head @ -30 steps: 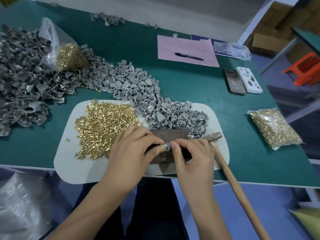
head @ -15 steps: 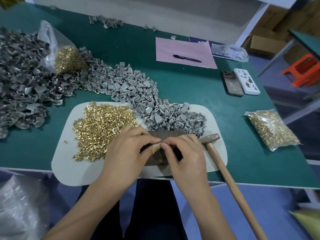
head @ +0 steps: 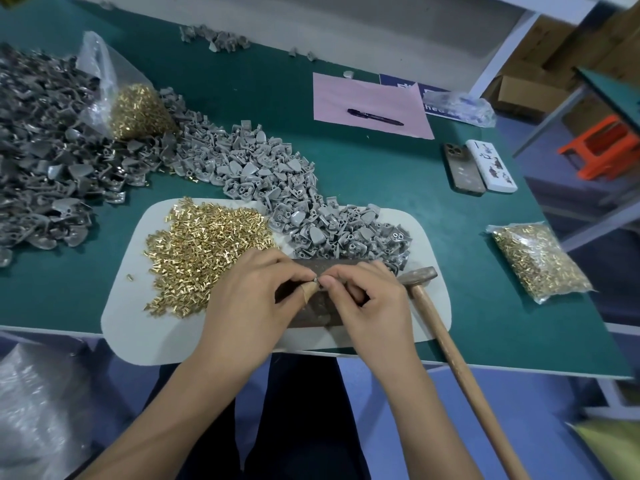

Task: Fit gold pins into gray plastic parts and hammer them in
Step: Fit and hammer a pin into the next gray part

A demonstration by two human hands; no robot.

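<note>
- Head view: the left hand (head: 258, 299) and right hand (head: 369, 303) meet fingertip to fingertip over a dark metal block (head: 311, 306), both pinching one small gray part (head: 317, 280); whether a pin is in it is too small to tell.
- The loose heap of gold pins (head: 207, 251) lies just left of the left hand on a white mat (head: 145, 327).
- The pile of gray parts (head: 329, 226) sits just beyond both hands.
- The hammer (head: 446, 327) lies just right of the right hand, its head on the mat.
</note>
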